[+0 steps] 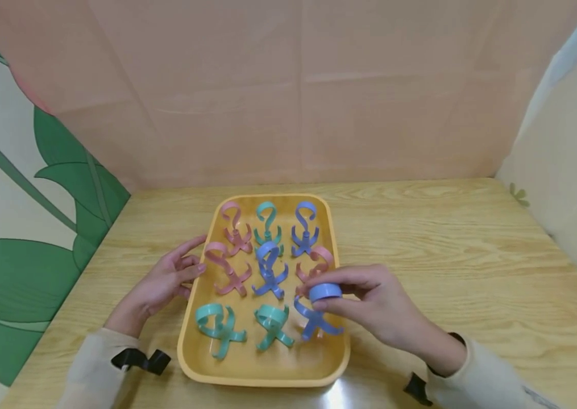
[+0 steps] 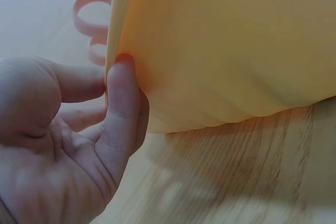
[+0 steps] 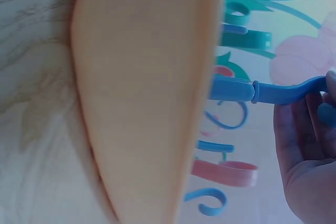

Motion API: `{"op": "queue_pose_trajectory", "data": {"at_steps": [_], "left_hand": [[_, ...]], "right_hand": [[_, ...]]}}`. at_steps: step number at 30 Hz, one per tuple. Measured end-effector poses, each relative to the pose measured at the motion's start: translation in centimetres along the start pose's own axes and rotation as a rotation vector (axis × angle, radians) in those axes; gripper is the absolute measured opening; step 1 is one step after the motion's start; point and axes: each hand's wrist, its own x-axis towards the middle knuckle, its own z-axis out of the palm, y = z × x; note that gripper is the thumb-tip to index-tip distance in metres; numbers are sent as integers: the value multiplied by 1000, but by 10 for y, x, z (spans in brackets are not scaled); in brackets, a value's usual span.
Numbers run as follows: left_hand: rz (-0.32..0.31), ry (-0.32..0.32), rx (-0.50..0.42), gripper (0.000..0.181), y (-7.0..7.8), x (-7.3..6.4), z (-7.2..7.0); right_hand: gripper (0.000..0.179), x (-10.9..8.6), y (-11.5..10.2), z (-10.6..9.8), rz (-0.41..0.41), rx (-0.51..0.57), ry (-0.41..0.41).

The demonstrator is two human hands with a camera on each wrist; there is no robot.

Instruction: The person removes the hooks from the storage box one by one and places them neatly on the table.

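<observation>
Pale sleeves (image 1: 96,366), each with a black strap (image 1: 135,359) near the cuff, come closest, reaching in from both sides toward a yellow tray (image 1: 262,375) on the wood-grain table (image 1: 447,244). Nine curl-topped hooks with splayed legs are set out in the tray in three rows. Along the far end, left to right, stand a pink hook (image 1: 239,242), a green hook (image 1: 268,234) and a blue hook (image 1: 304,242). Across the middle come another pink one, a second blue one and one more pink, that last partly behind the fingers. At the near end two green hooks sit side by side, and in the right corner is the third blue hook (image 1: 326,292).

That near blue one is the piece being handled. From over the tray's right edge, the right hand (image 1: 382,301) pinches it by the curl, thumb and fingers closed narrow on the band. Its legs spread below the grip, within the tray; whether they touch the floor of it I can't tell. Seen from the right wrist, the stem rises past the rim to the fingers.

Over on the other side, the left hand (image 1: 162,279) grips the tray's left side, thumb at the rim, fingertips against the outer wall.
</observation>
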Motion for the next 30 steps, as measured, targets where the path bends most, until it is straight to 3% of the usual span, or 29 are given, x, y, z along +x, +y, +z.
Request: {"op": "queue_pose_trajectory", "data": {"at_steps": [15,23,30], "left_hand": [[10,-14,-7,69,2,-2,1],[-11,-2,16,68,0,-2,-1],[-17,-1,54,68,2,0,0]], "right_hand": [[28,-12,-29,-29,-31,-71,91],[28,-14,-26,-50,-41,-62,95],[26,-6,-12,-81,-42,-28,112]]}}
